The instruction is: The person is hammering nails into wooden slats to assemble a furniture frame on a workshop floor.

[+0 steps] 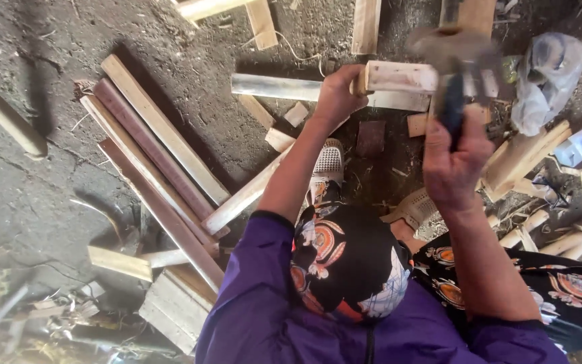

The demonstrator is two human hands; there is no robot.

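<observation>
My left grip (337,94) is clenched around the end of a short pale wood block (399,77), holding it out level above the dirt floor (42,195). My right grip (454,165) is clenched on the dark handle of a hammer (454,64); its head is lifted just above the block and so blurred that I cannot tell whether it touches the wood. I see no nail on the block, though one could be hidden in the blur, so I cannot judge how much of the hammering is done; I would guess the work is mid-way, with plenty of loose pieces still lying about.

To my left a row of long wooden slats (156,148) lies side by side on the floor, and a flat plank (331,91) lies just under the block. Short offcuts (527,158) are heaped to my right. I make out no box or bin; a crumpled grey plastic bag (547,77) sits near the offcuts, its contents hidden.
</observation>
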